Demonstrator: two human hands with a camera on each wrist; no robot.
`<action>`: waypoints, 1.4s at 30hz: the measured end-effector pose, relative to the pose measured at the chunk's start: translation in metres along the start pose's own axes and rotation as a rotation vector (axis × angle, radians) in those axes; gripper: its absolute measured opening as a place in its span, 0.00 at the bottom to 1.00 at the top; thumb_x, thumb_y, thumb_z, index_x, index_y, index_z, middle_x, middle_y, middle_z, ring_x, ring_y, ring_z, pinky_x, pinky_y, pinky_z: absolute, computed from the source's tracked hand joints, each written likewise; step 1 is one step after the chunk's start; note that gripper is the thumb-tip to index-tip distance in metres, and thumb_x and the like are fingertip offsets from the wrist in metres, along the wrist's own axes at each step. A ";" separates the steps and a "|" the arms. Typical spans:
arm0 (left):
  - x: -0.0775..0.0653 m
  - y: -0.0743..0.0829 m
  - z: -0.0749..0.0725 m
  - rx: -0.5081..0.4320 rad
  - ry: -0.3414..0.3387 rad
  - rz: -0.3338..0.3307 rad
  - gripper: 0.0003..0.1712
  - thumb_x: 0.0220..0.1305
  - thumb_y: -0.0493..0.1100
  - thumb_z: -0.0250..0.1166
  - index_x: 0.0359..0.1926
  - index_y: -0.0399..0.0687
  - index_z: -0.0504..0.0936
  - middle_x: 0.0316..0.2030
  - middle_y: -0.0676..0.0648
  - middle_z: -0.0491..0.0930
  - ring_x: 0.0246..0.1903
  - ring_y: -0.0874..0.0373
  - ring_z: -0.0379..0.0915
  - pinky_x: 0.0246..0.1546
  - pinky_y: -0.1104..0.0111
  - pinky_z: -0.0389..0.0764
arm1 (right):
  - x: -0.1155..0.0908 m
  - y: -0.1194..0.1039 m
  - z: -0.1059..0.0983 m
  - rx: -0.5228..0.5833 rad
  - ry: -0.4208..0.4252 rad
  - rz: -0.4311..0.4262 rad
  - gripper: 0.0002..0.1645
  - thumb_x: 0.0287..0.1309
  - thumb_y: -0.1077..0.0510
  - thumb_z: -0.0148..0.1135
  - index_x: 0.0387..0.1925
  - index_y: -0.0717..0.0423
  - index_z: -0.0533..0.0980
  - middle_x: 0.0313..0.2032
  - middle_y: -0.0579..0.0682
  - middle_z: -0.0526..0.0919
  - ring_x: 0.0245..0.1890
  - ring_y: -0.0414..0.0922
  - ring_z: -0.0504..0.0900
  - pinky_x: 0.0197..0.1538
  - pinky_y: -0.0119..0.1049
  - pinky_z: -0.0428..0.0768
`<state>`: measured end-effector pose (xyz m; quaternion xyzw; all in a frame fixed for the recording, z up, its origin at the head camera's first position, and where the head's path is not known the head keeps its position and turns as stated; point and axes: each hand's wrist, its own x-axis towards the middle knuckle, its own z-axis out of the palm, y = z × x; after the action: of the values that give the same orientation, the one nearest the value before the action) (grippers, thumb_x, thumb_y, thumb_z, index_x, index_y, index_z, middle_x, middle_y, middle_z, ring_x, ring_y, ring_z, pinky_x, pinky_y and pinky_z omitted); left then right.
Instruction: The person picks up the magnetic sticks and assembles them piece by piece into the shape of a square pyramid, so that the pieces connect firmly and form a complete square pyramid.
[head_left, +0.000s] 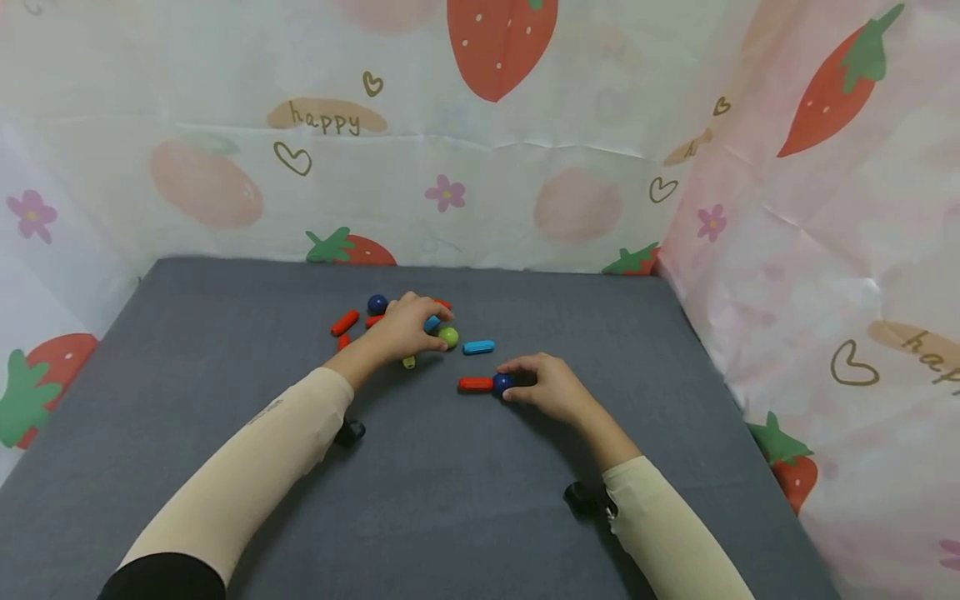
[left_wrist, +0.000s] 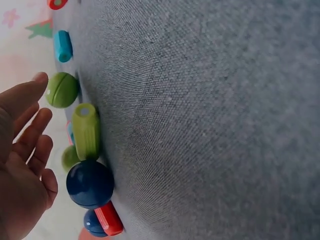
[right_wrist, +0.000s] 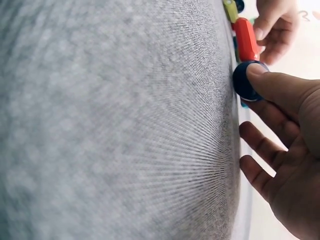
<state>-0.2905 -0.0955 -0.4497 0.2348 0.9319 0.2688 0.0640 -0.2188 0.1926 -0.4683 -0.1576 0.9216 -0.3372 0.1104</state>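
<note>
My right hand (head_left: 551,387) pinches a dark blue ball (head_left: 502,383) between thumb and forefinger, low over the grey cloth. A red stick (head_left: 476,384) extends from the ball, end against it; in the right wrist view the red stick (right_wrist: 246,39) points away from the hand. My left hand (head_left: 405,327) hovers over a cluster of sticks and balls, fingers loosely bent. Its thumb tip is right beside a green ball (head_left: 448,337), seen as a seamed green ball (left_wrist: 62,90) in the left wrist view. A light blue stick (head_left: 478,347) lies between the hands.
Near the left hand lie a dark blue ball (head_left: 378,304), a red stick (head_left: 345,322) and a yellow-green stick (head_left: 408,362), with other pieces partly hidden beneath the hand. The grey-covered table (head_left: 465,500) meets a printed curtain (head_left: 480,167) at the back and sides.
</note>
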 end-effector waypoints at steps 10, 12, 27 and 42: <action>0.006 -0.009 0.014 0.052 -0.021 -0.042 0.30 0.60 0.50 0.77 0.63 0.53 0.82 0.58 0.51 0.82 0.60 0.49 0.64 0.52 0.55 0.61 | 0.000 0.000 0.003 0.019 -0.005 0.001 0.22 0.58 0.52 0.77 0.55 0.38 0.85 0.56 0.44 0.84 0.61 0.49 0.77 0.66 0.52 0.72; 0.006 -0.008 0.015 0.063 -0.024 -0.051 0.29 0.60 0.50 0.77 0.63 0.53 0.83 0.57 0.51 0.82 0.59 0.49 0.65 0.51 0.56 0.60 | -0.001 -0.001 0.003 0.025 -0.008 0.004 0.22 0.57 0.52 0.77 0.55 0.38 0.85 0.56 0.44 0.84 0.61 0.49 0.77 0.67 0.52 0.72; 0.013 -0.006 0.019 0.086 -0.009 -0.069 0.26 0.60 0.52 0.77 0.59 0.55 0.85 0.54 0.52 0.84 0.57 0.50 0.66 0.50 0.57 0.60 | 0.000 0.001 0.002 0.026 0.005 0.006 0.22 0.58 0.52 0.77 0.55 0.38 0.85 0.55 0.45 0.84 0.61 0.49 0.77 0.66 0.51 0.72; 0.010 0.000 0.016 0.118 0.008 -0.047 0.24 0.60 0.53 0.77 0.57 0.57 0.86 0.51 0.54 0.84 0.52 0.53 0.66 0.49 0.57 0.60 | 0.001 0.002 0.003 0.022 0.010 0.005 0.23 0.57 0.52 0.77 0.55 0.39 0.85 0.55 0.44 0.84 0.61 0.48 0.77 0.67 0.51 0.72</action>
<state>-0.2951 -0.0835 -0.4636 0.2151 0.9517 0.2125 0.0527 -0.2191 0.1921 -0.4715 -0.1524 0.9188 -0.3476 0.1086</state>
